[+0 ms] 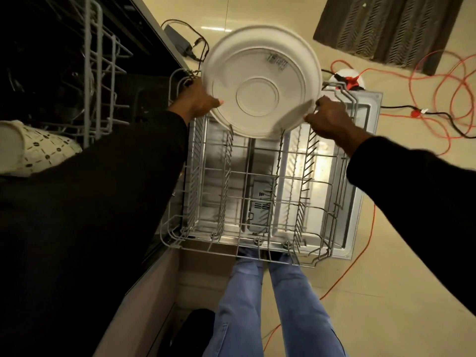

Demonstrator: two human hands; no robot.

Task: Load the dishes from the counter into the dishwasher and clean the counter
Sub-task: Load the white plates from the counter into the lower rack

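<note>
Below the hands, the pulled-out lower rack point(257, 191) stood bare over the open dishwasher door point(360, 176), its near edge hiding the person's feet. Left hand point(199, 100) and right hand point(327, 117) each gripped an opposite rim of a white plate point(261, 81), underside toward the camera, its edge blurred. Beyond it, orange cord point(425, 81) trailed across the floor.

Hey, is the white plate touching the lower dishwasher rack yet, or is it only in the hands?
Cannot tell. In the head view the white plate is gripped at both edges by the left hand and right hand, but its bottom edge overlaps the lower rack wires, hiding any gap.
</note>
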